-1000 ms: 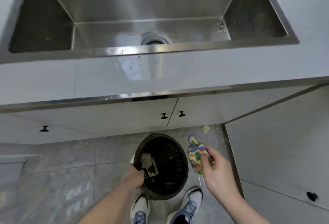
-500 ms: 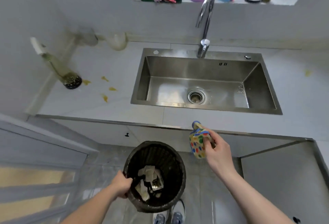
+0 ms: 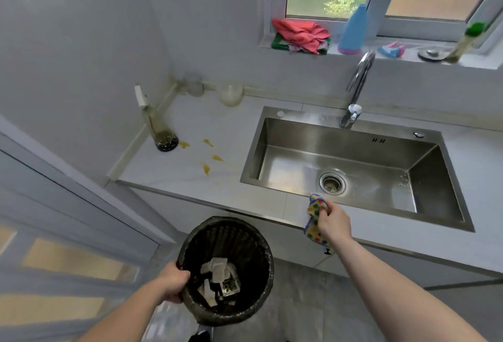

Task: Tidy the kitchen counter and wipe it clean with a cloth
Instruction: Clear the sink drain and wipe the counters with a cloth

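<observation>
Right now the left hand [image 3: 174,280] at the lower centre of the frame grips the rim of the black waste bin [image 3: 227,269], fingers curled over its edge, and holds it up in front of the cabinets below the counter [image 3: 217,124]; crumpled paper scraps [image 3: 217,277] lie at its bottom. The right hand [image 3: 333,222], just right of centre, has its fingers closed round a bunched spotted cloth [image 3: 314,212], which hangs down over the counter's front edge beside the sink [image 3: 353,162]. Yellow-brown spills [image 3: 208,162] dot the counter at middle left, near a tall glass bottle [image 3: 159,129] standing by the wall. Several things could go amiss, as I judge it. A bin held by one side of its rim may tilt and tip its scraps onto the floor. Reaching the spills means crossing toward the bottle, and a wide sweep of the cloth could knock it over, for it looks narrow and top-heavy. A bunched cloth may also smear the marks rather than lift them.
</observation>
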Demonstrator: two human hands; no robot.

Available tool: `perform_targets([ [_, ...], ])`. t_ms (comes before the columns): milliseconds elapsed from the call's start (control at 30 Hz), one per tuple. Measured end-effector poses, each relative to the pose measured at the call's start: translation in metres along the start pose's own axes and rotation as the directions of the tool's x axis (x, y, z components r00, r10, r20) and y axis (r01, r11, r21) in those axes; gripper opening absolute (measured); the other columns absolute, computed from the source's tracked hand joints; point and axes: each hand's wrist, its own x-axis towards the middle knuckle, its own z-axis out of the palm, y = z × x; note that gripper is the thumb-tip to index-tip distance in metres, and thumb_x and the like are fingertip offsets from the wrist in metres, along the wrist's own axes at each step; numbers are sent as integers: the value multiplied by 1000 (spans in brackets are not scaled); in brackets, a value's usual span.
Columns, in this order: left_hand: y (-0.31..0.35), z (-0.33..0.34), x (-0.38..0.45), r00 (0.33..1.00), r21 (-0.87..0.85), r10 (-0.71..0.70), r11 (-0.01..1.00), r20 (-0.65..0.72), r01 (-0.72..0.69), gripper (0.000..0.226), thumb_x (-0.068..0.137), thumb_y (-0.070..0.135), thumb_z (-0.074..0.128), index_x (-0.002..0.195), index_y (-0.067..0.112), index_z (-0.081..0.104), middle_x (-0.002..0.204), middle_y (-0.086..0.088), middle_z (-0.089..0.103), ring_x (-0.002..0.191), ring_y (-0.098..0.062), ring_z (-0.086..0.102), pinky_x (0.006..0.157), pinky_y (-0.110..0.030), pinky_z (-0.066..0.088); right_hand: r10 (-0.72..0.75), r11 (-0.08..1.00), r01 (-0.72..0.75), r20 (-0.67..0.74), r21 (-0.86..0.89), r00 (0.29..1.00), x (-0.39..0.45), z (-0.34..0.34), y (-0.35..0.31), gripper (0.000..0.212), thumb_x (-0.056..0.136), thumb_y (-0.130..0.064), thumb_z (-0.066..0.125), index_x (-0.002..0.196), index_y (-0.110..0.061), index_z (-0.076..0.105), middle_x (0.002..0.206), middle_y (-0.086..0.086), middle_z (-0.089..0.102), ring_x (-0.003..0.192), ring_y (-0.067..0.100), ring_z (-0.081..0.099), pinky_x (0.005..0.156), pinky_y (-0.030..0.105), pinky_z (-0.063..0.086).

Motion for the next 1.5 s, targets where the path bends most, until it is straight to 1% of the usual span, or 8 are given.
perform_targets([
  [233, 66, -38, -48, 998, 146, 48, 988, 33, -52, 22, 90, 2, 49, 109, 12, 52, 90, -20, 69, 60, -26, 69, 46, -30, 54, 16, 993, -11, 47, -116, 999, 13, 86, -50, 36, 95, -30, 46, 125, -37, 65, 114, 5, 71, 113, 36, 59, 90, 42, 52],
  [467, 84, -81, -12, 991, 245, 29, 968, 132, -61, 25, 88, 6, 48, 111, 15, 49, 98, -18, 68, 84, -35, 74, 67, -43, 62, -143, 972, 162, 118, -171, 983, -5, 166, -133, 35, 97, -30, 47, 128, -39, 63, 117, -6, 69, 119, 27, 51, 89, 44, 50],
  [667, 91, -121, 30, 981, 296, 14, 952, 193, -71, 36, 86, 9, 49, 121, 16, 48, 108, -15, 65, 85, -32, 73, 68, -46, 63, -228, 938, 273, 212, -213, 950, -14, 232, -191, 34, 100, -29, 47, 128, -34, 64, 126, -4, 66, 125, 24, 45, 99, 39, 43],
  [900, 84, -173, 57, 982, 298, -11, 953, 187, -46, 36, 87, 7, 48, 121, 17, 46, 109, -17, 64, 86, -35, 72, 68, -50, 63, -272, 929, 367, 591, -45, 759, -42, 267, -234, 30, 98, -13, 47, 120, -17, 67, 114, 6, 68, 101, 19, 59, 79, 20, 38],
  [1100, 79, -214, 61, 984, 285, 3, 957, 177, -55, 41, 92, 8, 48, 131, 18, 41, 113, -16, 61, 95, -36, 69, 77, -51, 62, -357, 929, 367, 336, 36, 871, -30, 247, -273, 31, 102, -18, 44, 127, -17, 62, 110, -2, 65, 105, 20, 60, 82, 23, 40],
  [1233, 76, -239, 64, 990, 280, 33, 957, 140, -72, 42, 91, 8, 49, 132, 17, 41, 107, -14, 61, 96, -37, 68, 78, -51, 61, -448, 890, 457, 185, -8, 875, -5, 261, -309, 32, 102, -19, 45, 128, -13, 64, 118, 7, 68, 107, 25, 61, 84, 27, 43],
  [1400, 69, -251, 79, 992, 250, 28, 966, 127, -59, 42, 90, 9, 52, 129, 18, 42, 109, -12, 59, 94, -34, 69, 74, -50, 62, -385, 774, 548, 451, -319, 805, 19, 304, -305, 39, 100, -24, 44, 136, -23, 58, 136, 8, 58, 121, 33, 52, 98, 35, 42],
  [1500, 67, -253, 88, 991, 254, 22, 966, 131, -55, 44, 89, 11, 54, 132, 15, 43, 112, -11, 58, 94, -32, 68, 71, -48, 63, -372, 681, 568, 450, -462, 812, 8, 324, -292, 41, 95, -32, 50, 136, -31, 54, 144, -7, 46, 120, 32, 42, 85, 42, 48],
])
